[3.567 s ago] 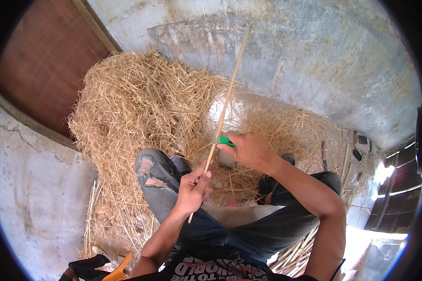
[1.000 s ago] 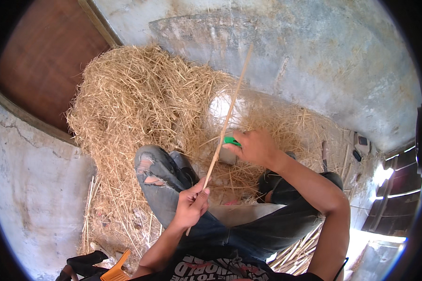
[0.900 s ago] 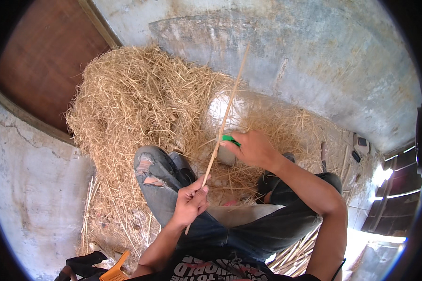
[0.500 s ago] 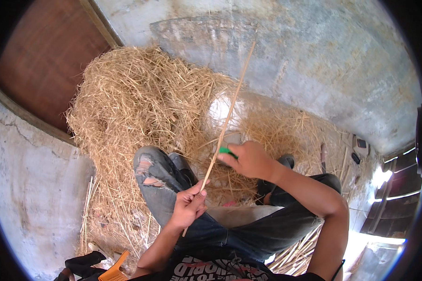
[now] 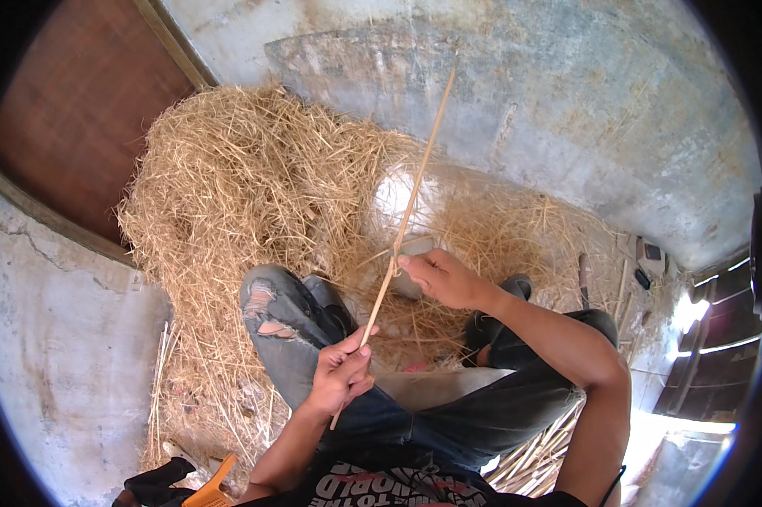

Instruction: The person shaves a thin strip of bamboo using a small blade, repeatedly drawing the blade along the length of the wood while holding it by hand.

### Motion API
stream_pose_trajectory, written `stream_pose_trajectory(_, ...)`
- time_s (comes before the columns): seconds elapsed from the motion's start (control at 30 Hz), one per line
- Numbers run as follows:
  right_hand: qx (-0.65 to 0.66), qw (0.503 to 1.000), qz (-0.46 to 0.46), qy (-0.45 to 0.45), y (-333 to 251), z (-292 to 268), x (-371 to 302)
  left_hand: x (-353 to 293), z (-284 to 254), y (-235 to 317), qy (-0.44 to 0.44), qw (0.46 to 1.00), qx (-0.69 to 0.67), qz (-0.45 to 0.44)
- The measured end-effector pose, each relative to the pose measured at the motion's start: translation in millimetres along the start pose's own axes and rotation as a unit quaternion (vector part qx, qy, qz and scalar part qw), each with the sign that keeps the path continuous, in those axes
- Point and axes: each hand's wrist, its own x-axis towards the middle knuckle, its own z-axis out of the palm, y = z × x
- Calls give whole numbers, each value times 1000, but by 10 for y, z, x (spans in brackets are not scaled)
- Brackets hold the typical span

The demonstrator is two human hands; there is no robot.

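A long, thin, pale wooden stick (image 5: 419,173) slants up and away from my lap toward the far wall. My left hand (image 5: 343,372) is closed around its lower part, with the thumb lying along it. My right hand (image 5: 442,277) is closed beside the stick's middle, fingertips touching or very close to it. Only a sliver of green shows at those fingers; it belongs to a small green tool, mostly hidden by the hand, and its kind cannot be made out. A thin curl of shaving (image 5: 398,269) hangs at the stick near the fingertips.
A big heap of straw (image 5: 246,177) lies at the left against the concrete wall (image 5: 567,110). Loose straw covers the floor around my bent legs. Several cut sticks (image 5: 537,460) lie by my right thigh. An orange plastic object (image 5: 214,483) is at lower left.
My right hand has turned and shifted slightly up along the stick, so the green tool is now mostly hidden. My left hand keeps its grip on the stick.
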Motion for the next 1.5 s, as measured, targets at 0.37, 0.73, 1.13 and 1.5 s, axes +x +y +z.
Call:
stream_pose_trajectory(0.37,-516,820,-195,153,-239,-145,-73,-18,55,-134,44,976,194,89)
stream_pose_trajectory(0.73,86,996,23,2,-33,-349,73,-91,10,-90,-13,1000,13,10)
stream_pose_trajectory(1.13,-439,886,-65,136,-194,-276,-53,-112,-30,-149,28,987,150,47)
stream_pose_trajectory(1.5,-389,733,193,524,977,-3114,-401,-1219,-718,-145,30,971,207,-116)
